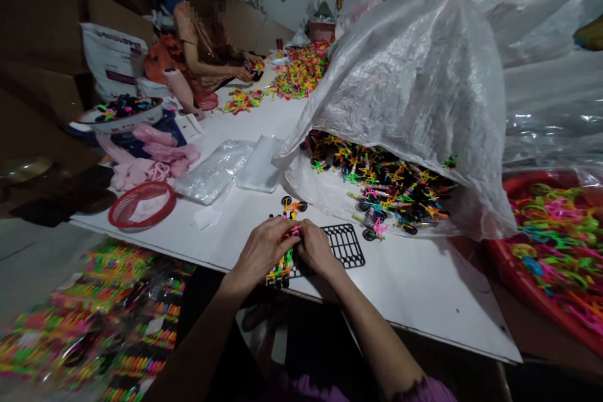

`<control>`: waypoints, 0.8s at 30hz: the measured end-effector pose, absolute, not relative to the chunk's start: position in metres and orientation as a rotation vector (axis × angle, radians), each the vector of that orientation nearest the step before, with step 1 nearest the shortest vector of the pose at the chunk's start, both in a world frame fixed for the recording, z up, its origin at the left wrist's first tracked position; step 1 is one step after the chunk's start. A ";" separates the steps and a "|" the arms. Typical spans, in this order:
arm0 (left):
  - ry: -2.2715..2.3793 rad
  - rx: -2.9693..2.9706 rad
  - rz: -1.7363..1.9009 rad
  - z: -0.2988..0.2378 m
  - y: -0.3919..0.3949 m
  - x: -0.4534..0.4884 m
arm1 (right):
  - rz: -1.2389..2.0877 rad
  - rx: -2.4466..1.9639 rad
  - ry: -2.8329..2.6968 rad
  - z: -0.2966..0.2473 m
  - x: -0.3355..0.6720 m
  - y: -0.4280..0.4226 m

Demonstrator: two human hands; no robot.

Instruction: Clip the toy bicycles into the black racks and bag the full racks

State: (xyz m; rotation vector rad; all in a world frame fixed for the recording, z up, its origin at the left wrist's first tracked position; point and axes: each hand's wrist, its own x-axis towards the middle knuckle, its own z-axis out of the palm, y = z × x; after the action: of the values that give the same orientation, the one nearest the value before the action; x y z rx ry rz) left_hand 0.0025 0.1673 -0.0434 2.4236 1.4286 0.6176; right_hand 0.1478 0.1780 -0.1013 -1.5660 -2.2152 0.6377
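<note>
My left hand [266, 246] is closed at the table's front edge, its thumb and fingers around a pink part of a small plastic toy bike. My right hand [316, 246] meets it from the other side, fingers curled in at the same spot; what they grip is hidden. Under both hands lies a black plastic grid rack [347, 245], its right part bare. Several colourful toy bikes [281, 269] stand in a row along its left part. One orange toy bike with black wheels [294, 205] lies just beyond my left hand.
A large translucent sack [405, 75] spills toy bikes [377, 182] on the right. Clear plastic bags [217, 169] and a red basket [142, 205] lie left. A red tub [513, 264] of parts stands right. Another person [207, 56] works at the far left, beside a colourful heap [301, 72].
</note>
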 end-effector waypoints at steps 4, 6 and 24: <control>1.447 2.492 0.684 -0.051 0.166 0.009 | 0.591 -1.619 -2.275 -0.101 0.146 0.176; 1.460 2.561 0.693 -0.054 0.165 0.011 | 0.598 -1.604 -2.302 -0.103 0.145 0.175; 1.130 2.863 0.798 -0.064 0.148 0.001 | -0.090 -1.855 -2.378 -0.078 0.249 0.251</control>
State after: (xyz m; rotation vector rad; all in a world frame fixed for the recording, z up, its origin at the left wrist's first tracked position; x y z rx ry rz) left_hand 0.0008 0.1481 -0.0641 2.8634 1.1300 0.7982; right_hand 0.2490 0.2510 -0.0779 -1.8548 -2.3780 -0.0900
